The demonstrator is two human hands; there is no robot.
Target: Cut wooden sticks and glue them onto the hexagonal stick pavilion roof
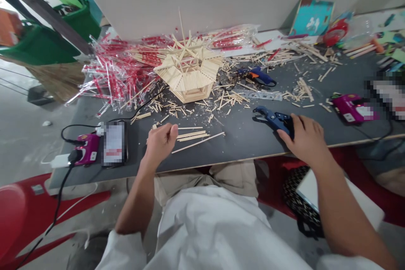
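My left hand rests near the table's front edge with its fingers curled closed; what it holds, if anything, is hidden. Just right of it lie several thin wooden sticks. My right hand is wrapped round the handles of a blue cutter tool, whose jaws point left over the dark table. Behind the loose sticks stands a many-sided model built of wooden sticks, with a thin stick rising from its top. Short cut pieces are scattered around its base.
Red-and-clear plastic wrappers heap at the back left. A blue glue gun and a ruler lie behind the cutter. At left are a phone and a purple power socket; another purple socket sits right.
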